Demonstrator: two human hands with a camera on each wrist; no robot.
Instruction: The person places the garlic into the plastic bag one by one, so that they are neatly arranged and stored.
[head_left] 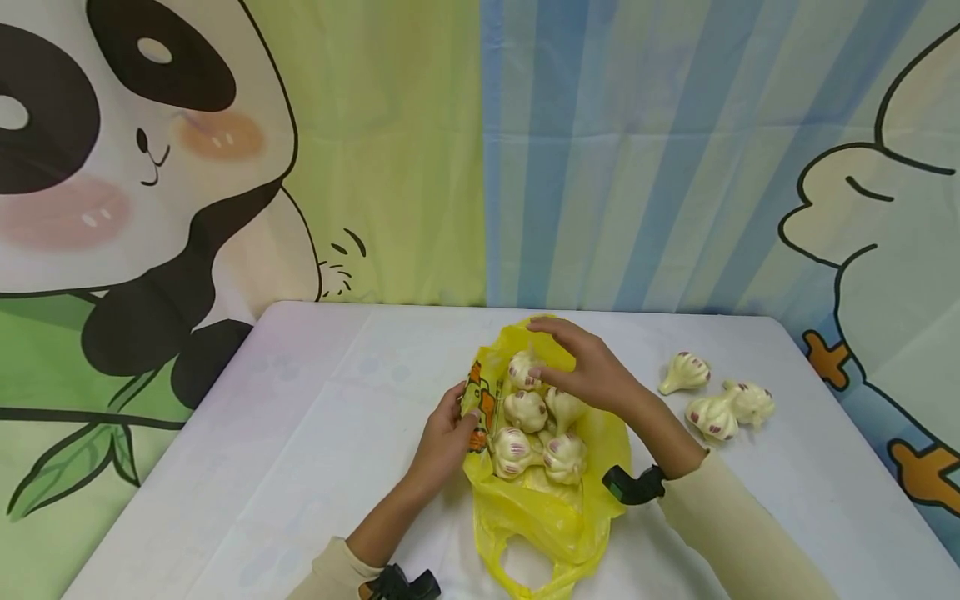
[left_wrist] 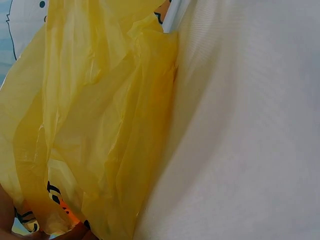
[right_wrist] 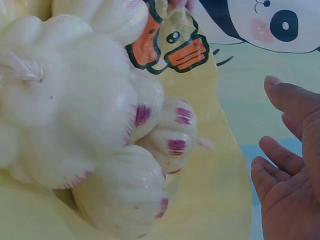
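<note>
1. Five garlic bulbs [head_left: 525, 412] can be made out in a yellow plastic bag [head_left: 525, 510], which lies on the white table [head_left: 322, 467] with its mouth spread and one handle loop [head_left: 492, 557] toward the person.

2. Three more bulbs sit outside, to the right of the bag: a single bulb [head_left: 687, 372] just beside a touching pair [head_left: 714, 416].

3. The left hand [head_left: 444, 440] grips the bag's left side, by the cartoon print [head_left: 480, 408], with the thumb laid over the plastic; its other fingers are partly hidden. The left wrist view shows mostly crumpled yellow film.

4. The right hand [head_left: 588, 362] is over the far right side of the bag, near the uppermost bulb [head_left: 522, 370]. Its fingers are spread and loosely bent, and the right wrist view shows nothing between them. Whether a fingertip touches the bag's far rim I cannot tell.

5. The bulbs look firm, smooth and glossy, so they are probably light for one hand but a little slippery. Wrapping the fingers round the widest part should be surest; the narrow neck would also give a pinch, though likely a less steady one.

6. The bag seems thin, limp and crinkly: it should weigh almost nothing, fold in easily and perhaps tear if tugged. Its rim, pinched between thumb and fingers, is the sensible hold for keeping the mouth spread; the handle loops would suit lifting.
</note>
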